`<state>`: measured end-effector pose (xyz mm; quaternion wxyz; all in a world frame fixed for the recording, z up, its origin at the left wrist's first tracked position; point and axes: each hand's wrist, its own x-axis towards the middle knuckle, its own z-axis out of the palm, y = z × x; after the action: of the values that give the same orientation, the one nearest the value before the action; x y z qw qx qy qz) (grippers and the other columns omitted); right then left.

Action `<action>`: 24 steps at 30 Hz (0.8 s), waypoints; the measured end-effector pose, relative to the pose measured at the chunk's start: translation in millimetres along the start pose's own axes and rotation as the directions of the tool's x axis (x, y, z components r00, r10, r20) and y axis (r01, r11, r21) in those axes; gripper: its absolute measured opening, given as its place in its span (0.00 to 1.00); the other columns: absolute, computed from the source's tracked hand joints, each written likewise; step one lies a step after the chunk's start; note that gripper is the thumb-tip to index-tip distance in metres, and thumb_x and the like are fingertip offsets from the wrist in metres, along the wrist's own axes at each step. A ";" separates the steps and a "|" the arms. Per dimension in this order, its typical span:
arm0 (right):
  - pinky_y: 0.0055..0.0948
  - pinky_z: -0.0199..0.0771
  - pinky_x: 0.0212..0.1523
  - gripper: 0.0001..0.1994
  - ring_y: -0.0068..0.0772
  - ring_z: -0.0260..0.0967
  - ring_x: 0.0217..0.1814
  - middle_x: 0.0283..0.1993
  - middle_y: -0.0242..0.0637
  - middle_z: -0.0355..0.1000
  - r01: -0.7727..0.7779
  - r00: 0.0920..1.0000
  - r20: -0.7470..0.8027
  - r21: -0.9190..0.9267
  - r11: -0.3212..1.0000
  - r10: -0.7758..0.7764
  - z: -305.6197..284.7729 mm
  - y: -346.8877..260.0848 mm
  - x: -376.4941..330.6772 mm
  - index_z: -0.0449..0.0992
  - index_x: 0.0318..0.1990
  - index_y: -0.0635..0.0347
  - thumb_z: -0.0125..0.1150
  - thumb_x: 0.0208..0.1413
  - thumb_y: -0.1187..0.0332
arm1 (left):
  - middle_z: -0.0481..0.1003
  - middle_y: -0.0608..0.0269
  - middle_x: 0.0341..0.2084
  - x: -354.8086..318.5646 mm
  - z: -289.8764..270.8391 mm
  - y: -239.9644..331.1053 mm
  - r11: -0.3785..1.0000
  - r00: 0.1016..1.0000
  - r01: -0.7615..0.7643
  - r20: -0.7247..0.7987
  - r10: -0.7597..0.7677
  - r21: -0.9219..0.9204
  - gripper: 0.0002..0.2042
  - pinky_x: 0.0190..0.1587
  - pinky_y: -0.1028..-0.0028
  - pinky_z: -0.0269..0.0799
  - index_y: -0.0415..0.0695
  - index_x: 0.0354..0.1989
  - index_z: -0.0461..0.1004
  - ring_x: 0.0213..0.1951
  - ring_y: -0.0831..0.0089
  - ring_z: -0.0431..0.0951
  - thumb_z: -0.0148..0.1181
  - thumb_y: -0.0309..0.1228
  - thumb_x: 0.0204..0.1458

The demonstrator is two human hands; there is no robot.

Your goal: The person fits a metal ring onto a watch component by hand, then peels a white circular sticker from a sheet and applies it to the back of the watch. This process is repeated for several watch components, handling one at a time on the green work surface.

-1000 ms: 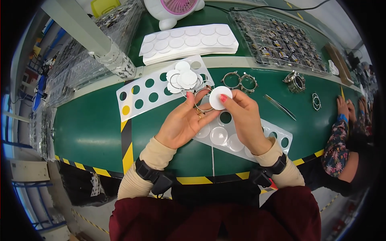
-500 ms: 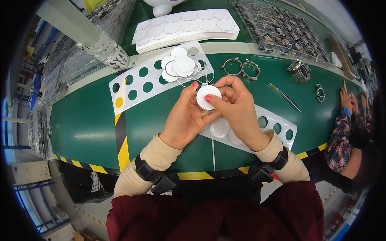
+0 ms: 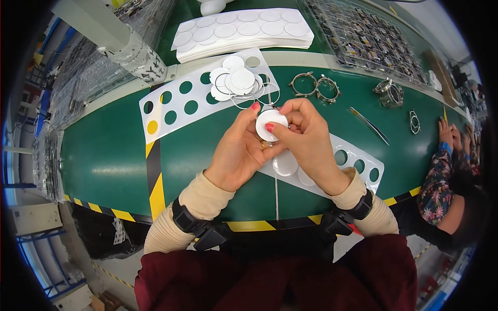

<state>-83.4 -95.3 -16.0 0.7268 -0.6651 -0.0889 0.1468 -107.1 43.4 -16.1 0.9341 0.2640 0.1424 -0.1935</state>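
A round metal watch case (image 3: 268,143), its face covered by a white round sticker (image 3: 265,118), is held between my hands above the middle of the table. My left hand (image 3: 233,153) grips the case from the left and below, thumb at its upper edge. My right hand (image 3: 313,142) pinches the right side, its thumb pressed flat on the sticker. Most of the case is hidden by the sticker and fingers. Just beyond lie loose white discs and thin rings (image 3: 242,79) in a pile on a sticker sheet with round holes (image 3: 175,102).
Another holed sheet (image 3: 359,150) lies partly under my right hand. To the right are two metal watch cases (image 3: 316,89), tweezers (image 3: 369,126), stacked cases (image 3: 388,93) and a smaller ring (image 3: 414,121). A sticker-sheet stack (image 3: 244,43) and clear parts tray (image 3: 363,39) stand behind. Another person's hands (image 3: 447,133) rest far right.
My hands keep their hold on the watch case, the right thumb still on the sticker. The whole view has shifted slightly; nothing was taken up or let go.
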 end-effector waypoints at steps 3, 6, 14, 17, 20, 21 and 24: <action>0.14 0.68 0.35 0.11 0.16 0.67 0.34 0.34 0.34 0.71 -0.057 0.998 -0.001 0.071 0.996 0.057 1.1 -2.9 1.6 0.64 0.41 0.63 0.56 0.50 0.78 | 0.69 0.55 0.43 -3.0 2.2 -2.1 1.000 0.998 0.017 0.064 -0.018 0.015 0.15 0.52 0.64 0.69 0.40 0.45 0.62 0.45 0.68 0.72 0.45 0.39 0.57; 0.17 0.67 0.36 0.10 0.17 0.66 0.35 0.34 0.31 0.70 0.054 0.993 0.106 -0.115 0.992 -0.042 -0.4 0.8 5.3 0.66 0.41 0.63 0.56 0.51 0.75 | 0.69 0.56 0.43 -4.3 2.0 -2.6 0.999 0.995 0.034 0.095 -0.037 0.036 0.15 0.51 0.65 0.69 0.40 0.46 0.63 0.45 0.68 0.71 0.45 0.39 0.57; 0.18 0.67 0.36 0.09 0.17 0.64 0.35 0.35 0.30 0.69 0.034 0.990 0.138 0.026 0.999 -0.038 -4.4 -4.4 -2.2 0.69 0.39 0.64 0.56 0.52 0.71 | 0.69 0.56 0.43 -4.9 1.4 1.2 0.991 0.994 0.049 0.086 -0.060 0.122 0.16 0.49 0.66 0.71 0.40 0.46 0.63 0.45 0.69 0.72 0.44 0.40 0.58; 0.17 0.66 0.37 0.09 0.17 0.64 0.35 0.35 0.30 0.68 0.003 0.982 0.190 -0.010 1.000 -0.001 -12.3 -0.9 3.4 0.70 0.39 0.64 0.57 0.51 0.72 | 0.69 0.56 0.43 -6.4 7.0 0.4 0.989 0.992 0.073 0.095 -0.085 0.126 0.16 0.48 0.66 0.71 0.40 0.47 0.63 0.45 0.69 0.72 0.44 0.40 0.58; 0.17 0.66 0.37 0.10 0.16 0.63 0.36 0.36 0.31 0.68 -0.008 0.976 0.215 -0.055 0.998 0.020 -10.4 -1.1 3.0 0.69 0.41 0.63 0.56 0.50 0.73 | 0.69 0.55 0.43 -5.9 3.3 0.4 0.991 0.994 0.038 0.095 -0.050 0.126 0.17 0.48 0.66 0.71 0.40 0.47 0.63 0.45 0.68 0.72 0.44 0.40 0.58; 0.17 0.66 0.38 0.11 0.16 0.63 0.37 0.37 0.31 0.68 0.003 0.976 0.216 -0.086 0.996 0.016 -7.2 -3.0 2.0 0.69 0.42 0.63 0.56 0.50 0.74 | 0.69 0.55 0.43 -5.2 1.9 0.5 0.991 0.994 0.040 0.094 -0.052 0.127 0.17 0.48 0.66 0.71 0.40 0.47 0.63 0.45 0.68 0.72 0.44 0.40 0.58; 0.17 0.65 0.39 0.13 0.15 0.62 0.39 0.39 0.31 0.67 0.066 0.974 0.223 -0.124 0.990 -0.037 -5.2 -0.8 -0.6 0.67 0.44 0.63 0.55 0.49 0.76 | 0.69 0.55 0.44 -4.1 -3.0 0.4 0.986 0.996 0.012 0.084 -0.026 0.165 0.17 0.50 0.66 0.70 0.39 0.48 0.63 0.46 0.68 0.72 0.44 0.40 0.58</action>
<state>-82.3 -100.4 -15.7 0.6708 -0.6884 -0.1956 0.1946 -111.0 46.5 -16.9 0.9126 0.3300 0.0881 -0.2247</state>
